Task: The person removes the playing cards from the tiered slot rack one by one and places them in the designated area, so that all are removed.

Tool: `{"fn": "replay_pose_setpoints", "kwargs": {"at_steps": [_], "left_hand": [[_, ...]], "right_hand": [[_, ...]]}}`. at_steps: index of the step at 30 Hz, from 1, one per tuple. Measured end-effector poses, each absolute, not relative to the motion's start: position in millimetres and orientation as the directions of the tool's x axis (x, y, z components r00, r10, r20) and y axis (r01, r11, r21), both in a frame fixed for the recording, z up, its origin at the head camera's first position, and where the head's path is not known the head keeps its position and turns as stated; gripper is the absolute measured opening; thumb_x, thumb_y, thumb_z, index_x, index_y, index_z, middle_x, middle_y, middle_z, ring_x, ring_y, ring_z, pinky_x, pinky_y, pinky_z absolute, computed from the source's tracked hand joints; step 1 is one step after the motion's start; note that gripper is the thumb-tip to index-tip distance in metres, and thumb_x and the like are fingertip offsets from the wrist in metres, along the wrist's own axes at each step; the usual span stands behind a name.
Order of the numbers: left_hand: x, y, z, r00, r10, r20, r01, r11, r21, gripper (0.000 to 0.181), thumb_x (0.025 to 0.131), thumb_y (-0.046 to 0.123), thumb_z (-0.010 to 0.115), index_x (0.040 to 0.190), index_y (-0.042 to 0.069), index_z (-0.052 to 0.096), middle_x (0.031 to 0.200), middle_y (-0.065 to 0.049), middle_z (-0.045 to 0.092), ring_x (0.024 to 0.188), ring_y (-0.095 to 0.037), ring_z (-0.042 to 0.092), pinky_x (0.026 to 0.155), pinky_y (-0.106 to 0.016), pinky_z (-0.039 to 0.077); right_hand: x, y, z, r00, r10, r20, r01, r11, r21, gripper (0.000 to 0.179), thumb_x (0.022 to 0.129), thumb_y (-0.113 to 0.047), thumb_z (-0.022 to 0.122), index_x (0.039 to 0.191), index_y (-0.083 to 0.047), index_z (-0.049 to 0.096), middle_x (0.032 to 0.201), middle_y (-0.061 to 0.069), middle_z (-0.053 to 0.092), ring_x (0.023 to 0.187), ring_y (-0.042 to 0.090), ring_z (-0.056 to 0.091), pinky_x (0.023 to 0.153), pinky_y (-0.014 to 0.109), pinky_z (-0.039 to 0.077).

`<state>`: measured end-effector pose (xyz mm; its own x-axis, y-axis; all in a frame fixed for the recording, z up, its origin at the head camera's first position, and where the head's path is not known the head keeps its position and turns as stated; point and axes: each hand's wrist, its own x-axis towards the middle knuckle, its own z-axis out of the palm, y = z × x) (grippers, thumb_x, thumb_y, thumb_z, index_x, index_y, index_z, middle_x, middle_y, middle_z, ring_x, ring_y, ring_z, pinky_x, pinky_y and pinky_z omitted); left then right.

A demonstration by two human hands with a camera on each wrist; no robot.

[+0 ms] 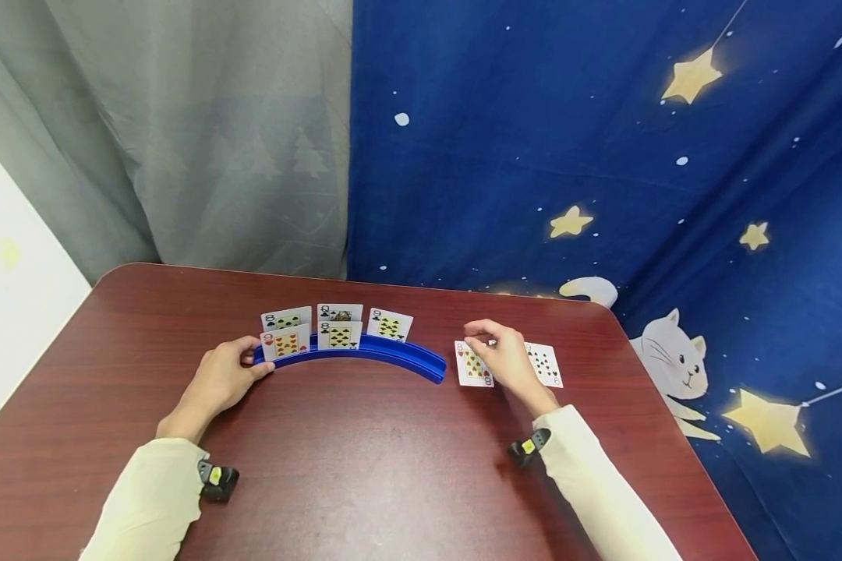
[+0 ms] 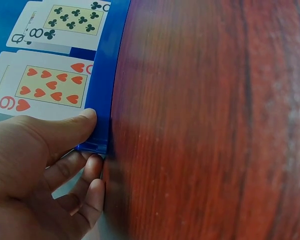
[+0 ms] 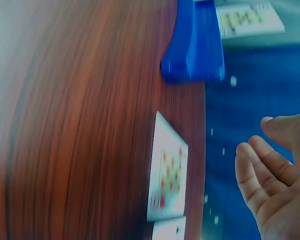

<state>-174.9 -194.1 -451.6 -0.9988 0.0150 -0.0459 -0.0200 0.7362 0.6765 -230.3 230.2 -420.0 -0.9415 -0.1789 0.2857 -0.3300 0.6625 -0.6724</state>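
- The curved blue card holder point(image 1: 393, 353) lies on the wooden surface point(image 1: 365, 467), its left end in the person's left hand point(image 1: 228, 374).
- That grip is clamped on the holder: the left wrist view shows the thumb pressed along its front and the fingers curled at its end, partly hidden in the head view.
- At the holder's left end stands the nine of hearts point(image 1: 285, 343), with a black eight point(image 1: 288, 315) behind it.
- Nearer the holder's middle, the eight of clubs point(image 1: 340, 336) stands before a black queen point(image 1: 340, 313); the left wrist view shows the clubs clearly.
- Further right along the holder stands a black nine point(image 1: 390, 326), outside the left wrist view.
- Past the holder's right end, the eight of hearts point(image 1: 473, 370) lies flat, with a second black nine point(image 1: 545, 365) beyond it.
- The right hand point(image 1: 508, 358) is also past that end. The head view has it overlapping both flat cards; the right wrist view shows it clear of them, its grip apart, thumb separated from bent fingers.
- The right wrist view blurs the card faces and cuts off the further card.
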Motion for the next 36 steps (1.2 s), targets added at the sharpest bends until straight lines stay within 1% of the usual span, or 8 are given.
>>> {"fn": "replay_pose_setpoints", "kwargs": {"at_steps": [6,11,18,22,26,31,34,36], "left_hand": [[-176,-193,-452,-0.999,0.016,-0.047,-0.020,0.736,0.677,0.041,0.094,0.018,0.068,0.123,-0.009,0.056,0.108,-0.028,0.066,0.098,-0.037,0.061,0.087,-0.055,0.048],[-175,-193,-453,-0.999,0.010,-0.052,-0.028,0.737,0.675,0.043,0.094,0.018,0.068,0.124,-0.010,0.055,0.109,-0.028,0.065,0.099,-0.037,0.061,0.087,-0.055,0.048],[-176,-193,-455,-0.999,0.010,-0.041,-0.021,0.734,0.679,0.041,0.094,0.017,0.068,0.123,-0.009,0.056,0.108,-0.028,0.066,0.098,-0.037,0.062,0.087,-0.055,0.049],[-176,-193,-454,-0.999,0.014,-0.035,-0.014,0.732,0.681,0.039,0.094,0.018,0.068,0.121,-0.008,0.057,0.107,-0.027,0.067,0.097,-0.036,0.062,0.086,-0.054,0.049],[-176,-193,-454,-0.999,0.015,-0.032,-0.011,0.733,0.680,0.039,0.094,0.018,0.069,0.121,-0.008,0.058,0.107,-0.027,0.067,0.097,-0.037,0.062,0.086,-0.054,0.049],[-176,-193,-454,-0.999,0.016,-0.032,-0.010,0.733,0.680,0.040,0.094,0.018,0.068,0.122,-0.009,0.057,0.107,-0.028,0.067,0.097,-0.037,0.062,0.086,-0.054,0.049],[-176,-193,-453,-0.999,0.016,-0.036,-0.012,0.732,0.681,0.040,0.094,0.018,0.068,0.122,-0.009,0.057,0.107,-0.027,0.066,0.096,-0.036,0.062,0.085,-0.054,0.049],[-176,-194,-454,-0.999,0.017,-0.038,-0.014,0.731,0.682,0.040,0.094,0.018,0.068,0.122,-0.009,0.057,0.107,-0.027,0.066,0.096,-0.036,0.062,0.085,-0.054,0.049]], "right_hand": [[-228,191,-419,-0.934,-0.246,0.261,-0.357,0.572,-0.738,0.021,0.089,-0.007,0.074,0.110,-0.005,0.072,0.104,0.017,0.074,0.091,0.024,0.072,0.080,0.037,0.058],[-229,162,-420,-0.923,-0.265,0.280,-0.383,0.560,-0.735,0.022,0.087,-0.009,0.076,0.108,-0.004,0.073,0.099,0.012,0.075,0.085,0.021,0.073,0.079,0.033,0.058],[-231,141,-421,-0.917,-0.218,0.334,-0.397,0.584,-0.708,0.008,0.085,-0.009,0.077,0.092,-0.005,0.075,0.086,0.008,0.075,0.073,0.016,0.068,0.071,0.024,0.055],[-232,140,-418,-0.926,-0.191,0.327,-0.376,0.569,-0.732,0.006,0.087,-0.009,0.076,0.090,-0.004,0.075,0.082,0.010,0.074,0.068,0.020,0.067,0.064,0.021,0.053],[-232,146,-415,-0.954,-0.148,0.261,-0.300,0.491,-0.818,0.007,0.089,-0.007,0.073,0.092,-0.001,0.072,0.086,0.015,0.073,0.068,0.028,0.069,0.058,0.027,0.057],[-233,162,-410,-0.972,-0.132,0.194,-0.229,0.350,-0.908,0.010,0.093,-0.002,0.067,0.097,0.008,0.066,0.091,0.025,0.070,0.070,0.031,0.070,0.061,0.033,0.059],[-233,176,-407,-0.979,-0.114,0.166,-0.196,0.334,-0.922,0.012,0.094,-0.002,0.066,0.100,0.009,0.065,0.090,0.027,0.070,0.068,0.031,0.070,0.061,0.031,0.059],[-232,185,-406,-0.983,-0.097,0.154,-0.178,0.333,-0.926,0.013,0.094,-0.001,0.065,0.102,0.010,0.064,0.090,0.027,0.070,0.069,0.033,0.071,0.063,0.033,0.059]]}}
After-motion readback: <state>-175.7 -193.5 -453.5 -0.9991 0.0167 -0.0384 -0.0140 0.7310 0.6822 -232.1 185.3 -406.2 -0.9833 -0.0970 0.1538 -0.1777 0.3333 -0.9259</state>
